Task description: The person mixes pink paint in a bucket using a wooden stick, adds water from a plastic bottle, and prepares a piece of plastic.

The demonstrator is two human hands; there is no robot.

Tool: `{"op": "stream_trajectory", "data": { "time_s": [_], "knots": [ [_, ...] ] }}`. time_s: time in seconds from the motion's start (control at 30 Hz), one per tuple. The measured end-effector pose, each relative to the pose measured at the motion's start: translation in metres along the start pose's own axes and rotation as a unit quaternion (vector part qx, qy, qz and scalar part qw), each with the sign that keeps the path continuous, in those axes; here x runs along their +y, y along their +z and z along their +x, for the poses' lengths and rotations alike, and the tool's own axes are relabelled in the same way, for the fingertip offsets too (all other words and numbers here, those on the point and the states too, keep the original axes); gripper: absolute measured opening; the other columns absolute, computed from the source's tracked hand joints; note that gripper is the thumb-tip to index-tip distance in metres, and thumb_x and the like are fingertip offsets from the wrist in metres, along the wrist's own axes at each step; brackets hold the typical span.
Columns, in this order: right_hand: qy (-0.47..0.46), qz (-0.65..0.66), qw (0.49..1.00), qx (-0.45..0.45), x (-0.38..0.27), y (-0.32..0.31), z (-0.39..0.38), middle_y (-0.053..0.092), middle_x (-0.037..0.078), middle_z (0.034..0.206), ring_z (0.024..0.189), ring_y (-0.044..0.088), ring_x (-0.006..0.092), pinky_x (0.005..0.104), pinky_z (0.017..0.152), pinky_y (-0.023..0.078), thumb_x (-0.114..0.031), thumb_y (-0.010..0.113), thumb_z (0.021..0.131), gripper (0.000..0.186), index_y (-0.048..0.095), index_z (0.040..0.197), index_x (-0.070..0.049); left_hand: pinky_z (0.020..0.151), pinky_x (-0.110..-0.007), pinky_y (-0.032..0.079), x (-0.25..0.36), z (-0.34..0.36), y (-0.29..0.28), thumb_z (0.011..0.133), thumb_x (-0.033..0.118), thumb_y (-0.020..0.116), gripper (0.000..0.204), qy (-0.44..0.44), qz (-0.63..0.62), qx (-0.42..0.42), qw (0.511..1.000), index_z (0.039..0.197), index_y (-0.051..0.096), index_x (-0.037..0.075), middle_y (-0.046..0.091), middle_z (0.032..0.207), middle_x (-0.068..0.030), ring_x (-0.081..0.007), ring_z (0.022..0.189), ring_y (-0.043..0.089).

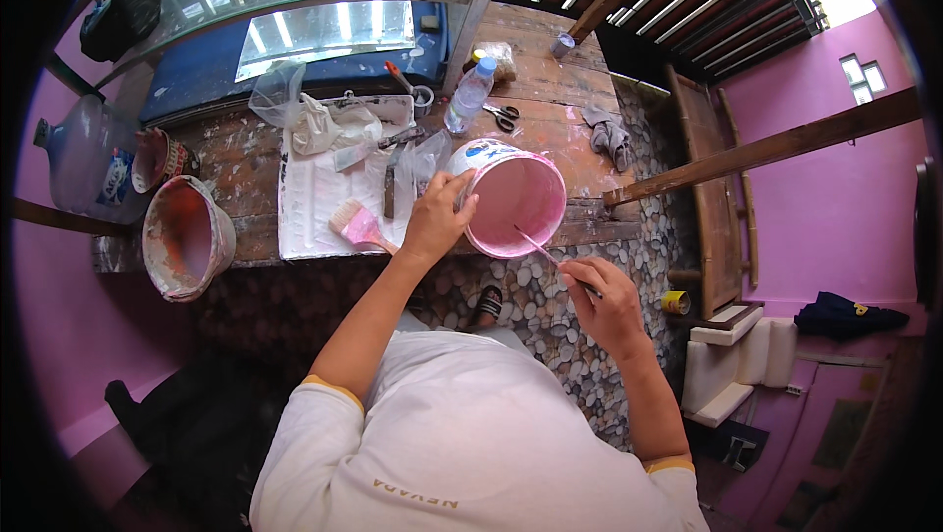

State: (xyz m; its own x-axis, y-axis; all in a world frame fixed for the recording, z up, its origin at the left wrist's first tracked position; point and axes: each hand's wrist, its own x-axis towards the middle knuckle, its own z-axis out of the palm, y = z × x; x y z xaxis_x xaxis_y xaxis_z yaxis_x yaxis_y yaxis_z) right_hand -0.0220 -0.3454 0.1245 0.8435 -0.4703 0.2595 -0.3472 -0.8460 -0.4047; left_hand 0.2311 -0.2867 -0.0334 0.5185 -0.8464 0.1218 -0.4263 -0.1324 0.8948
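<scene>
A white paint bucket (562, 200) with pink paint smeared round its rim tilts toward me at the table's front edge. My left hand (439, 218) grips its left side, with fingers and thumb at the rim. In my right hand (603, 298) is a thin stick-like tool (536, 245), its tip reaching inside the bucket's mouth; its exact kind is unclear. Left of the bucket, a wide paintbrush (358, 224) with a pink handle lies on a white paint tray (312, 208). Plastic bags (324, 127) and a scraper (356, 153) also rest on the tray.
A paint-stained bucket (218, 237) and a large water jug (90, 164) stand at the left. Behind my bucket are a plastic bottle (471, 97), scissors (503, 116) and a grey cloth (609, 137). A wooden beam (776, 147) crosses at the right.
</scene>
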Motion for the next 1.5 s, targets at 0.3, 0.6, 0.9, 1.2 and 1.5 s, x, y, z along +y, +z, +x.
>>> {"op": "stream_trajectory", "data": {
  "time_s": [0.3,0.6,0.9,1.2,1.5],
  "knots": [
    [0.163,0.125,0.973,0.104,-0.002,-0.013,-0.009,0.072,0.012,0.098,0.089,0.072,0.0233,0.0328,0.077,0.057,-0.01,0.065,0.101,0.012,0.07,0.107,-0.001,0.086,-0.045,0.054,-0.009,0.001,-0.002,0.095,0.026,0.067,0.042,-0.012,-0.014,-0.003,1.0,0.135,0.065,0.013,0.061,0.112,-0.0146,-0.036,0.095,0.068],
    [0.025,0.183,0.948,0.258,-0.073,-0.063,0.022,0.072,0.017,0.103,0.085,0.07,0.0186,0.0289,0.076,0.056,-0.032,0.055,0.109,0.035,0.068,0.111,0.001,0.085,-0.043,0.055,-0.009,0.023,0.01,0.095,0.03,0.066,0.042,-0.022,0.009,0.017,1.0,0.133,0.065,0.013,0.062,0.112,-0.0147,-0.0346,0.092,0.068],
    [-0.263,0.078,0.958,-0.081,-0.107,0.121,0.128,0.065,0.007,0.092,0.083,0.066,0.0276,0.0402,0.075,0.053,-0.009,0.073,0.088,0.021,0.069,0.109,-0.01,0.084,-0.046,0.056,0.0,0.021,0.026,0.092,0.027,0.068,0.042,-0.026,0.036,0.051,0.998,0.133,0.067,0.016,0.061,0.111,-0.0138,-0.0359,0.093,0.068],
    [-0.252,0.07,0.918,-0.296,-0.137,0.254,0.145,0.068,0.018,0.103,0.099,0.069,0.0355,0.0454,0.086,0.054,-0.005,0.066,0.082,0.031,0.064,0.113,-0.001,0.079,-0.046,0.058,0.001,0.002,0.02,0.092,0.022,0.067,0.041,0.035,0.03,0.083,0.996,0.132,0.065,0.012,0.058,0.106,-0.0152,-0.0366,0.086,0.068],
    [-0.181,0.12,0.929,-0.3,-0.135,0.232,0.142,0.064,0.021,0.126,0.11,0.066,0.0396,0.046,0.094,0.053,-0.018,0.065,0.095,0.043,0.059,0.134,-0.002,0.079,-0.046,0.056,0.002,-0.008,0.02,0.095,0.026,0.066,0.043,0.014,0.006,0.067,0.998,0.136,0.063,0.014,0.058,0.109,-0.0151,-0.0359,0.086,0.068]
  ]
}}
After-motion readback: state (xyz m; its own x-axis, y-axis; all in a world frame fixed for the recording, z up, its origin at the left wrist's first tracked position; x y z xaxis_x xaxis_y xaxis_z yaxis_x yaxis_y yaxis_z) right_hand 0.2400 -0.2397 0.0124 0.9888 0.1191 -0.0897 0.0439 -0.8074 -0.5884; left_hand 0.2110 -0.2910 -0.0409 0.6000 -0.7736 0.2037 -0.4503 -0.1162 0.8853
